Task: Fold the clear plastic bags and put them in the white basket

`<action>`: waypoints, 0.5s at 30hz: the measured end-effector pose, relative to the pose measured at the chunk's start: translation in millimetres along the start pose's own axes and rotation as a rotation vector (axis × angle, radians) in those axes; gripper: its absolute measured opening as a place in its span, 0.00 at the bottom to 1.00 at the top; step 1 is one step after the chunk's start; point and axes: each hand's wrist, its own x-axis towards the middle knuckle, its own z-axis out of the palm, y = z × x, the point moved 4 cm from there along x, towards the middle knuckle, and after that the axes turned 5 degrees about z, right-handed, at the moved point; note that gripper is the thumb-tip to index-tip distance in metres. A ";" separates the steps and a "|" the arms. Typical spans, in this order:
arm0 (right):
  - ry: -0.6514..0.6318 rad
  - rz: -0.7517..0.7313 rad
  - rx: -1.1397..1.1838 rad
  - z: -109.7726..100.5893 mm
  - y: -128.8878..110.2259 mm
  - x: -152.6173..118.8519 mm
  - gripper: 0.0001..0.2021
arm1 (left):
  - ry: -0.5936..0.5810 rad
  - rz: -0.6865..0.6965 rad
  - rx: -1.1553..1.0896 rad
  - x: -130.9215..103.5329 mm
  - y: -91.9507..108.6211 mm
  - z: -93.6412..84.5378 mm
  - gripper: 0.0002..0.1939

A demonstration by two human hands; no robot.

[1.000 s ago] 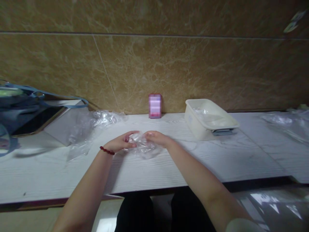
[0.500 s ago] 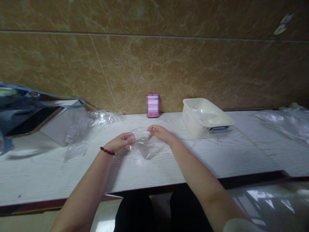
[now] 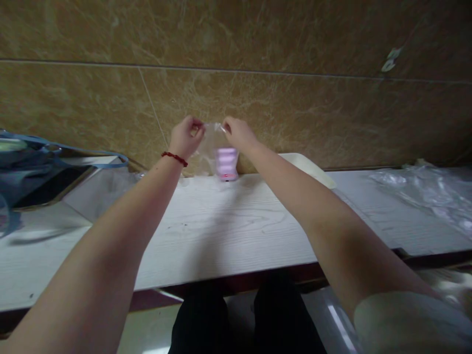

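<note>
A clear plastic bag (image 3: 207, 152) hangs between my two raised hands, in front of the wall. My left hand (image 3: 187, 136), with a dark red bracelet on the wrist, pinches the bag's upper left edge. On the other side, my right hand (image 3: 239, 133) is closed on its upper right edge. Behind the bag, a phone (image 3: 226, 164) with a lit, blurred screen leans upright against the wall and shows partly through the film. The bag is smeared by motion, so its lower edge is hard to make out.
A white plastic bin (image 3: 308, 166) stands at the right, partly hidden by my right forearm. Clear plastic bags (image 3: 431, 189) lie farther right on the white table (image 3: 228, 236). At the left are a white box (image 3: 86, 191), a dark flat device (image 3: 51, 189) and a blue strap (image 3: 92, 163).
Both hands have risen from low over the table to the height of the phone's top, lifting the plastic bag with them. The bag now hangs stretched between them. The view has shifted slightly.
</note>
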 end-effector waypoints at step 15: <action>-0.210 0.225 0.190 25.9 32.8 -57.5 0.03 | -0.479 -0.182 0.234 -44.5 -9.9 32.3 0.09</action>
